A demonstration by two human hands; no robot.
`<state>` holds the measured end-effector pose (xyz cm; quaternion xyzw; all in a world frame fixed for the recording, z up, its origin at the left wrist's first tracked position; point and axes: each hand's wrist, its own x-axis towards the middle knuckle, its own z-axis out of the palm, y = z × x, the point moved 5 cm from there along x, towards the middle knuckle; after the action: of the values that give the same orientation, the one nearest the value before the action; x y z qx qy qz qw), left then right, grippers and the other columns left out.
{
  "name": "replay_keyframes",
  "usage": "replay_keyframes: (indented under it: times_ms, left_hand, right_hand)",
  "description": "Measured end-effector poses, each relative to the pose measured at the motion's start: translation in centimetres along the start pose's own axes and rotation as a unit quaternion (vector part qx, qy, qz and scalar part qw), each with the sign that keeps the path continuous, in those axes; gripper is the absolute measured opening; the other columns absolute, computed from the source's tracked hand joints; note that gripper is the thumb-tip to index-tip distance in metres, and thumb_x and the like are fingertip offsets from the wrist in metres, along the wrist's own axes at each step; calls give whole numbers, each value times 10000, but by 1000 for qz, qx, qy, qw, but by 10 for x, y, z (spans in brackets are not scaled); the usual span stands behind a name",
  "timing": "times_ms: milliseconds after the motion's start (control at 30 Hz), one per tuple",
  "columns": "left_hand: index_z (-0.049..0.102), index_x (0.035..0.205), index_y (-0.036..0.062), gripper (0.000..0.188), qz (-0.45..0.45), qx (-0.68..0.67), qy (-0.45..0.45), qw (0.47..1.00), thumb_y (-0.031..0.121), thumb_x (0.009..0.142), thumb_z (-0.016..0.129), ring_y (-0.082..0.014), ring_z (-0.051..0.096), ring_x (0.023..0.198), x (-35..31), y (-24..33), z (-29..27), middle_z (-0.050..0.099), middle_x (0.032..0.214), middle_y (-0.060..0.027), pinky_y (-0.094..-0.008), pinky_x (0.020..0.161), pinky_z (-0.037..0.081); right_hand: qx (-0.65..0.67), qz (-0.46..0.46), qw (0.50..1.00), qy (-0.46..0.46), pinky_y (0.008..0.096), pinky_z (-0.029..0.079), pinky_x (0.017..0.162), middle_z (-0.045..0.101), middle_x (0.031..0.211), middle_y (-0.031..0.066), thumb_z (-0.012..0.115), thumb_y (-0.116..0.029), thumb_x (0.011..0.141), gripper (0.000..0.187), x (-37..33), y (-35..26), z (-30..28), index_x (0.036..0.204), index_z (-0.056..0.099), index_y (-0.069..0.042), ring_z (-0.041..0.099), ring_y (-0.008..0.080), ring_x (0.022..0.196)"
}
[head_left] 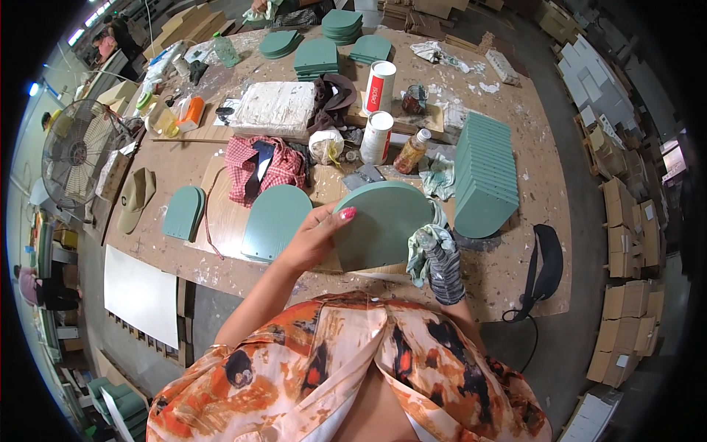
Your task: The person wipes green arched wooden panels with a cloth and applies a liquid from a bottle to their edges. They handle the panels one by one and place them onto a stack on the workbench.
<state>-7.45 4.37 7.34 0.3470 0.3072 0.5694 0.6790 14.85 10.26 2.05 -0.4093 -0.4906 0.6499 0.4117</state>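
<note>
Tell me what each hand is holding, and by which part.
The left hand holds a rounded green board by its left edge. The gloved right hand holds a bunched pale cloth; by which part, I cannot tell.

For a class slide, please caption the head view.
The bare left grip holds a green rounded panel, while the gloved right grip holds a cloth at its edge, above a worktable.

By the panel (387, 228), the left hand (313, 237) is partly hidden; the right hand (445, 271) is partly covered by the cloth (417, 259). At the far edge, a person (305, 15) is cut off.
</note>
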Motion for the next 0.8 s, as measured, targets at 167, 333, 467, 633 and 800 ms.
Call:
replay_keyframes:
  times_ms: [167, 333, 467, 633, 800]
  left_hand:
    - [509, 1212, -25, 374, 7, -52, 55, 997, 262, 978, 456, -154, 595, 985, 5, -8, -8, 606, 1112, -89, -299, 869, 476]
    - [509, 1205, -22, 395, 9, -82, 60, 995, 295, 988, 418, -170, 599, 991, 8, -18, -18, 608, 1108, -96, -314, 880, 480]
    - [498, 1216, -5, 393, -24, -104, 124, 986, 301, 999, 381, -199, 594, 1009, 15, -24, -22, 600, 1131, -107, -346, 902, 467]
    - [495, 1232, 8, 396, -39, -123, 145, 981, 305, 1000, 371, -204, 586, 1028, 17, -29, -22, 596, 1144, -108, -350, 916, 462]
    - [490, 1237, -30, 375, -54, 5, 84, 995, 195, 942, 542, -159, 607, 979, 15, -35, -23, 617, 1110, -94, -289, 847, 495]
  right_hand:
    - [-53, -13, 998, 18, 263, 447, 783, 609, 959, 28, 637, -233, 874, 321, 1, 3, -3, 1099, 594, -8, 531, 109, 836]
    - [-103, -20, 994, 11, 275, 453, 792, 615, 981, 51, 612, -237, 885, 330, 6, 8, -9, 1109, 595, 5, 536, 128, 849]
    - [-109, -33, 993, 23, 286, 458, 805, 613, 1009, 87, 594, -203, 889, 329, 9, 10, -9, 1133, 578, 17, 545, 150, 864]
    - [-154, -7, 988, 10, 285, 458, 817, 611, 1025, 86, 571, -161, 900, 314, 16, 13, -11, 1166, 559, 5, 550, 151, 879]
    - [-174, 0, 984, -30, 283, 457, 816, 610, 1030, 78, 595, -176, 892, 310, 24, 14, -12, 1149, 573, -6, 545, 138, 891]
